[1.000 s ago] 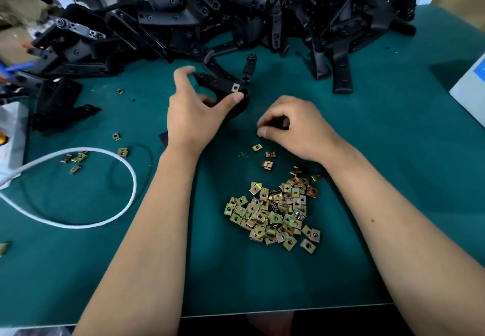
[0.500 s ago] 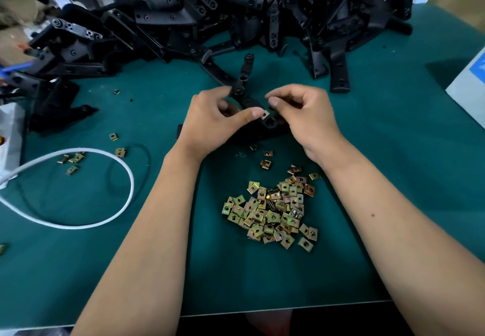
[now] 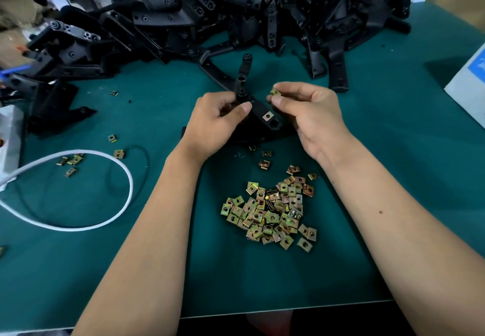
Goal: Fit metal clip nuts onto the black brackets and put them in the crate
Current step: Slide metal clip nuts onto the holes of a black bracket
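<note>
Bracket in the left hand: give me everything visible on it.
The black bracket looks like matte moulded plastic, with a flat arm towards the right hand and a narrow stem rising behind. One fitted clip nut sits on the arm beside a round hole. The left hand grips it over the green mat; its lower part is hidden.

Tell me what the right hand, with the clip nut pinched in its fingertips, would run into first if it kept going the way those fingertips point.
The right hand points left with its clip nut; first in line looks to be the upright arm of the black bracket held by the left hand, though depth is unclear.
</note>
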Demonstrator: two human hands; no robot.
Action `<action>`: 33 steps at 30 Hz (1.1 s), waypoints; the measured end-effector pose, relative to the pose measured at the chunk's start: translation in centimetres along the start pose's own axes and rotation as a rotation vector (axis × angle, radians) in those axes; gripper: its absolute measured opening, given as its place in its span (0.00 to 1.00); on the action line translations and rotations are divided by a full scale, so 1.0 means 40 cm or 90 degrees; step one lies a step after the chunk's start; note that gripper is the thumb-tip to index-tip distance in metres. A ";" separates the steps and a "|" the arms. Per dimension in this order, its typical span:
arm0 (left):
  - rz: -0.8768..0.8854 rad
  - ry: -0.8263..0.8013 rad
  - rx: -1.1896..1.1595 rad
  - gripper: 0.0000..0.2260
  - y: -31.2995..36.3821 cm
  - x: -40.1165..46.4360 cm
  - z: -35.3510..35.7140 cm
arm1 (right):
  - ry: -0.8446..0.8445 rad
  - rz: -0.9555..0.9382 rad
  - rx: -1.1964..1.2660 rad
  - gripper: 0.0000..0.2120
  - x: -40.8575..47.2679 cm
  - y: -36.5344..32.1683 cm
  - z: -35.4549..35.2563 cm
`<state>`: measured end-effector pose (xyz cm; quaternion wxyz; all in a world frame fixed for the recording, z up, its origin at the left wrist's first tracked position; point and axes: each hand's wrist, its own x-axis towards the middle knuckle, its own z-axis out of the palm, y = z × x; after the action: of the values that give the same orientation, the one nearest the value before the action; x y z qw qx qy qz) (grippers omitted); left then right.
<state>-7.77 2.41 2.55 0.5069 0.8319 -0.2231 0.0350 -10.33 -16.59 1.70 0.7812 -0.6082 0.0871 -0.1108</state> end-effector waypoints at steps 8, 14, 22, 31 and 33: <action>-0.015 -0.012 -0.020 0.17 -0.002 -0.001 0.001 | -0.060 -0.037 -0.077 0.10 -0.005 0.001 0.004; -0.011 -0.020 -0.018 0.16 -0.001 -0.002 0.001 | -0.107 -0.019 -0.098 0.11 -0.012 -0.004 0.006; 0.006 -0.032 0.008 0.14 -0.006 0.000 0.008 | -0.127 -0.035 -0.121 0.12 -0.016 -0.011 0.004; 0.033 -0.037 0.036 0.11 0.004 -0.002 0.012 | -0.051 -0.054 -0.147 0.09 -0.017 -0.019 0.011; 0.048 -0.045 0.045 0.11 0.010 -0.003 0.012 | -0.041 -0.071 -0.166 0.12 -0.015 -0.026 0.006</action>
<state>-8.11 1.87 2.61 0.4674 0.8411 -0.2703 0.0327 -10.91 -16.44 2.76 0.6904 -0.7119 0.0416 -0.1220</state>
